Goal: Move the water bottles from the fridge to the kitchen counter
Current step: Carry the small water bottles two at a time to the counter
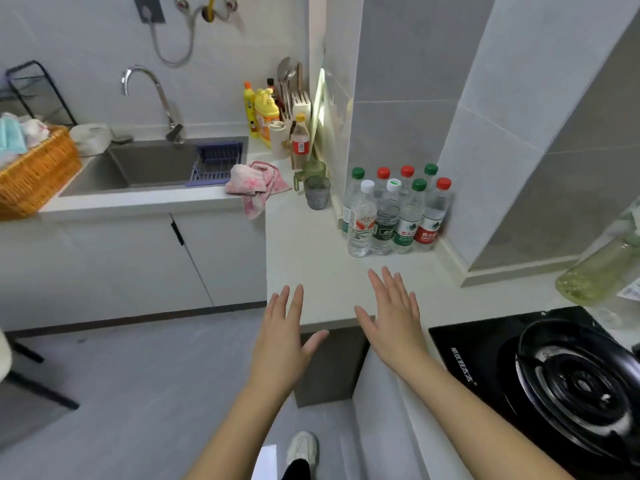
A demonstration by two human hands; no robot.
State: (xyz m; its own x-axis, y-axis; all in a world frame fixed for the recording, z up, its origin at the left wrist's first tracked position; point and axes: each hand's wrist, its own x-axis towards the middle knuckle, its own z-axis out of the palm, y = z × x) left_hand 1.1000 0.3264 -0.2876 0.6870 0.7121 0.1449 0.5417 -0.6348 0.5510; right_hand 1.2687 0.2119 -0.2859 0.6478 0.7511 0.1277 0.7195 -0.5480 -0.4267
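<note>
Bottles of water [394,213] stand upright in a tight cluster on the white kitchen counter [311,265], pushed into the corner where the grey tiled wall [398,98] meets a tiled pillar [519,116]; eight can be counted, in two rows, with green, red and white caps, touching or almost touching one another. From the head view, the left hand [282,341] is held out flat and empty, fingers straight and slightly spread, thumb out to the side, over the counter's front edge; the right hand [393,317] is likewise open and empty, fingers spread, palm down above the counter, just short of the bottles and not touching them. Both forearms are bare.

Left of the bottles, two tinted plastic cups [313,183] sit near the wall; beside them a pink cloth [256,185] hangs over the counter edge next to the sink [149,164]; a curved tap [152,95] rises behind the basin. Yellow detergent bottles [265,116] and a knife block [300,105] crowd the back corner; a wicker basket [34,171] holding cloths sits at far left. At lower right, a black gas hob [554,382] is set into the counter; a pale green bottle [602,268] lies tilted at the right edge. A white shoe [303,448] shows on the grey floor below.
</note>
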